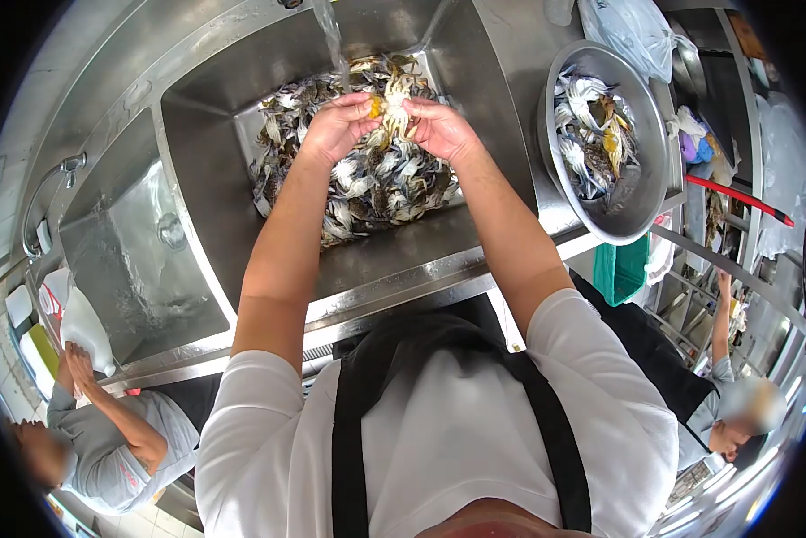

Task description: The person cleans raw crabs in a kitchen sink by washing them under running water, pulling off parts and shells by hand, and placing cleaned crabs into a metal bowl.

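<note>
While both bare hands work over the deep stainless-steel sink basin (208, 134), they hold a pale cream crab (396, 106) with its legs splayed, raised above the heap and nearer the basin's far edge than its near one. To handle it well, I would judge, the fingers should stay clear of the leg tips, press firmly at the body, and pull slowly so that nothing soft tears. The left hand (336, 128) pinches a soft-looking yellow-orange piece (375, 107) between thumb and fingers (whether it is joined to the crab, I cannot tell), while the right hand (445, 132) has thumb and fingers closed on the crab's right side, the gap only as wide as what it grips. A clear stream of water (329, 36) falls from the far edge, just beyond the left hand. Beneath lies a wet heap of grey, white and brown crabs (385, 193), off the basin's near corners. Beside its right edge stands a wide round metal bowl (633, 186) holding more crabs (591, 117); past the left edge is a second steel basin (89, 233).
</note>
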A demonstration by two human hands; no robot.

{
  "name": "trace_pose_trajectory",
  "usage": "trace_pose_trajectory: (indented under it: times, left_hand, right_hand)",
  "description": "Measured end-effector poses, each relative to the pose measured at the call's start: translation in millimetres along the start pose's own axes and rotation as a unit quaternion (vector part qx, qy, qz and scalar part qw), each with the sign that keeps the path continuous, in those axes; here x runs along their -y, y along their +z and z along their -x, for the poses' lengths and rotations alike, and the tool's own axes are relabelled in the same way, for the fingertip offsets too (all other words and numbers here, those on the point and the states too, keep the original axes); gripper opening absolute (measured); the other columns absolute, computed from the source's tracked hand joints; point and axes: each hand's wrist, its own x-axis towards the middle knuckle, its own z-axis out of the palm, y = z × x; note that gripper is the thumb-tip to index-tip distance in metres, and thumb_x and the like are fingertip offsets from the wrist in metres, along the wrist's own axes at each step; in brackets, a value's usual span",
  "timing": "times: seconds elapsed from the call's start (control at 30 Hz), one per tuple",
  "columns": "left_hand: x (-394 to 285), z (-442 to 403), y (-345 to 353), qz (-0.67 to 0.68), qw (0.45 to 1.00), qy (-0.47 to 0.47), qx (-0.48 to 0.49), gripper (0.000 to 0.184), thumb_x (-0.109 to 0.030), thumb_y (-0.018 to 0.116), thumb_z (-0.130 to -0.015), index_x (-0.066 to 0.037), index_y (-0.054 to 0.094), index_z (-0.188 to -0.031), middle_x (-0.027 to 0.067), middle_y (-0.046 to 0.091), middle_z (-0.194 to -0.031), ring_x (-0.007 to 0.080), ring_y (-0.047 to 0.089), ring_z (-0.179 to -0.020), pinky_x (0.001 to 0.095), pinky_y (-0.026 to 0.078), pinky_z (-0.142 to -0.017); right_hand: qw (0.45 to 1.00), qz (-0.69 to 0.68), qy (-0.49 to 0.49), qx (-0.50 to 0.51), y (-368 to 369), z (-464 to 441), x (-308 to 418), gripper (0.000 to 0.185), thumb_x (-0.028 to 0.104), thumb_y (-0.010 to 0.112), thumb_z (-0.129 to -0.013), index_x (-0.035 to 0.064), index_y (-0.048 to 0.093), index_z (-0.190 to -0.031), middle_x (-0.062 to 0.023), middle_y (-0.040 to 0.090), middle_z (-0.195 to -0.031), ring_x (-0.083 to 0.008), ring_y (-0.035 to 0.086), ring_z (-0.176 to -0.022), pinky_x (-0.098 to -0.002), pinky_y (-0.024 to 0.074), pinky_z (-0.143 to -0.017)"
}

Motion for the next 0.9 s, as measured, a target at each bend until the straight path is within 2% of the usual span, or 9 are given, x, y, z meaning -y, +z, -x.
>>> trace_pose_trajectory:
  times: [0.37,0.47,0.57,0.63,0.73,0.77,0.8,0.87,0.9]
  left_hand:
    - [7,8,11,0.161,0.984,0.035,0.061,0.023,0.001,0.061,-0.091,0.005,0.057,-0.113,0.0174,0.066,-0.103,0.0281,0.068,-0.086,0.0368,0.058,-0.081]
    - [7,11,14,0.177,0.981,0.031,0.075,0.018,-0.001,0.061,-0.091,0.002,0.059,-0.108,0.0133,0.067,-0.097,0.0245,0.066,-0.084,0.0349,0.056,-0.078]
    - [6,11,10,0.164,0.979,0.015,0.120,0.019,-0.004,0.061,-0.090,0.003,0.060,-0.108,0.0133,0.067,-0.094,0.0231,0.065,-0.083,0.0326,0.056,-0.077]
    - [6,13,11,0.169,0.973,0.012,0.157,0.019,-0.006,0.062,-0.090,0.003,0.060,-0.107,0.0134,0.067,-0.091,0.0225,0.064,-0.082,0.0312,0.055,-0.075]
    - [7,17,14,0.198,0.969,0.029,0.144,0.018,-0.004,0.061,-0.090,0.003,0.060,-0.107,0.0129,0.066,-0.093,0.0214,0.064,-0.082,0.0311,0.054,-0.075]
    - [9,13,13,0.269,0.945,0.059,0.175,0.018,-0.004,0.058,-0.091,0.003,0.059,-0.107,0.0127,0.066,-0.096,0.0214,0.064,-0.084,0.0309,0.054,-0.076]
    - [8,11,11,0.267,0.945,0.060,0.176,0.018,-0.004,0.058,-0.091,0.003,0.059,-0.107,0.0127,0.066,-0.096,0.0214,0.064,-0.084,0.0309,0.054,-0.076]
    - [5,7,11,0.188,0.974,0.089,0.086,0.016,-0.004,0.056,-0.093,0.003,0.058,-0.108,0.0121,0.066,-0.098,0.0212,0.064,-0.087,0.0307,0.054,-0.077]
    - [6,3,13,0.176,0.980,0.088,-0.015,0.018,-0.004,0.053,-0.095,0.002,0.056,-0.112,0.0140,0.065,-0.101,0.0248,0.065,-0.092,0.0339,0.055,-0.081]
  right_hand:
    - [0.996,-0.083,-0.021,-0.014,19,0,-4,0.022,0.017,0.062,-0.095,0.0019,0.066,-0.111,-0.0076,0.072,-0.099,-0.0175,0.070,-0.084,-0.0298,0.0549,-0.074]
    - [0.994,-0.102,-0.021,-0.016,6,-7,-6,0.024,0.016,0.063,-0.094,0.0007,0.066,-0.112,-0.0095,0.072,-0.101,-0.0201,0.070,-0.087,-0.0326,0.0557,-0.078]
    - [0.996,-0.088,-0.007,0.021,-6,-14,-8,0.025,0.015,0.063,-0.093,-0.0003,0.065,-0.113,-0.0110,0.072,-0.103,-0.0215,0.070,-0.090,-0.0344,0.0561,-0.081]
    - [0.990,-0.124,-0.004,0.062,-5,-13,-8,0.030,0.014,0.058,-0.094,-0.0058,0.061,-0.116,-0.0186,0.069,-0.107,-0.0284,0.069,-0.095,-0.0393,0.0573,-0.084]
    - [0.986,-0.147,-0.018,0.082,4,-12,-11,0.032,0.015,0.057,-0.095,-0.0059,0.059,-0.119,-0.0187,0.068,-0.108,-0.0293,0.068,-0.095,-0.0388,0.0578,-0.082]
    - [0.967,-0.191,-0.031,0.168,4,-16,-12,0.034,0.015,0.057,-0.095,-0.0058,0.057,-0.121,-0.0184,0.068,-0.109,-0.0293,0.068,-0.095,-0.0395,0.0575,-0.083]
    - [0.966,-0.190,-0.032,0.170,5,-16,-14,0.034,0.015,0.057,-0.095,-0.0058,0.057,-0.121,-0.0184,0.068,-0.109,-0.0293,0.068,-0.095,-0.0395,0.0575,-0.083]
    - [0.981,-0.155,-0.071,0.094,20,-11,-17,0.034,0.017,0.058,-0.094,-0.0049,0.057,-0.121,-0.0186,0.067,-0.109,-0.0300,0.068,-0.096,-0.0403,0.0567,-0.086]
    - [0.979,-0.178,-0.061,0.075,11,-17,-22,0.032,0.019,0.061,-0.093,-0.0019,0.059,-0.118,-0.0181,0.067,-0.109,-0.0315,0.067,-0.100,-0.0456,0.0546,-0.090]
